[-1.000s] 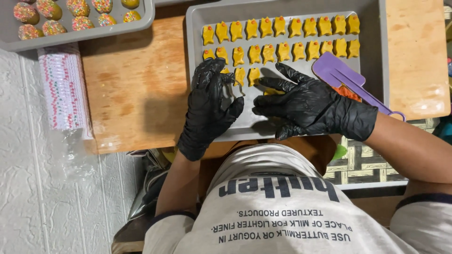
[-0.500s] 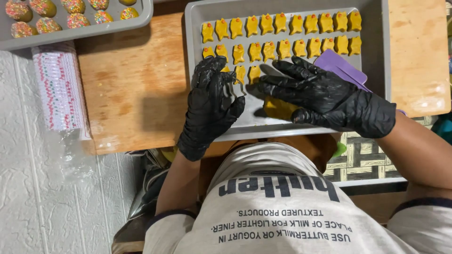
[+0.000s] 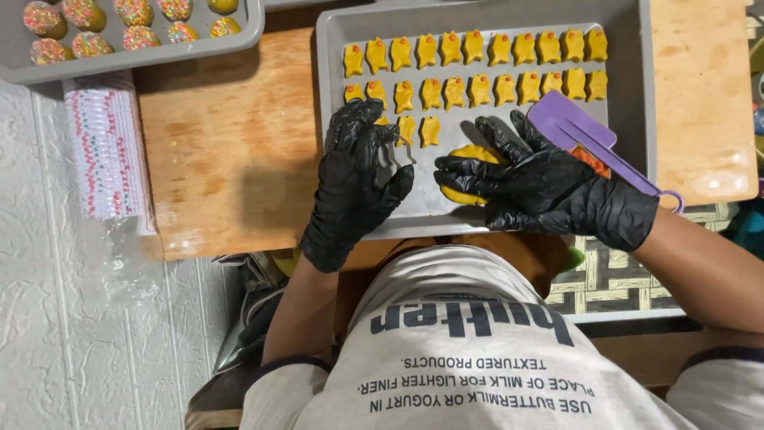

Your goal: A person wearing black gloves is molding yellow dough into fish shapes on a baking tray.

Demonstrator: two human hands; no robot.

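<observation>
Black gloves cover the left hand (image 3: 354,179) and right hand (image 3: 549,191). Yellow fish-shaped pieces (image 3: 469,68) with red dots fill a grey tray (image 3: 645,95). The scraper (image 3: 585,135) is purple; the tabletop (image 3: 227,151) is orange-brown wood.

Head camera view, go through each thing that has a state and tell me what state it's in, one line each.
Left hand: black-gloved, resting on the tray, fingers curled at a small piece.
Right hand: black-gloved, gripping the yellow dough lump.
Grey rectangular tray: partly filled with rows of yellow fish-shaped pieces.
Purple plastic tool: lying flat, unheld.
Second grey tray: holds sprinkle-covered balls.
Stack of paper cups: bagged, lying sideways.
</observation>
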